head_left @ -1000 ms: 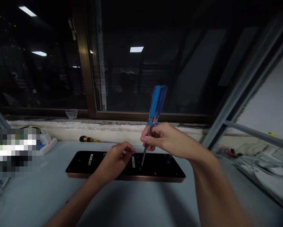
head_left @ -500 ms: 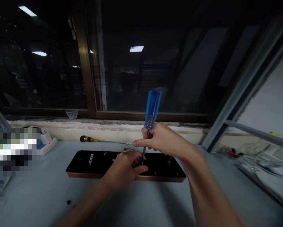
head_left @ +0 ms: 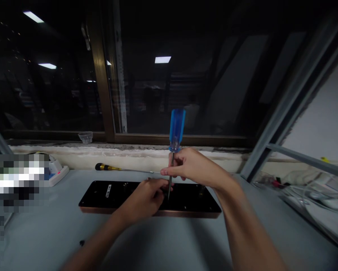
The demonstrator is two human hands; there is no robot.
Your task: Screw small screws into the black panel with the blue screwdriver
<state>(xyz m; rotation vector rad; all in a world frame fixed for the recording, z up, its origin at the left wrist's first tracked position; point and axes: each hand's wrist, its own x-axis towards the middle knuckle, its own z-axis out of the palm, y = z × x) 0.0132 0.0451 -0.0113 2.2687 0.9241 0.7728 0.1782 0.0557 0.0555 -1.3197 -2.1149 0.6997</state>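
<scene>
A screwdriver with a clear blue handle (head_left: 176, 126) stands nearly upright, its shaft pinched between the thumb and fingers of my right hand (head_left: 182, 165). The tip points down at a long black plate (head_left: 190, 194) with a copper-coloured edge and a white label at its left. Over the plate's middle is my left hand (head_left: 147, 197), its fingers curled, with fingertips right beside the lower shaft. Whatever lies under those fingers is hidden.
A second screwdriver with a yellow and black handle (head_left: 108, 166) lies behind the plate. Small dark pieces (head_left: 82, 243) rest on the table at front left. A power strip (head_left: 58, 176) stands at left, a clear cup (head_left: 85, 137) on the sill, and cables (head_left: 312, 195) lie at right.
The blue screwdriver has become more upright, its handle shifting left. My left thumb has drawn back from the shaft, leaving the tip visible against the black plate.
</scene>
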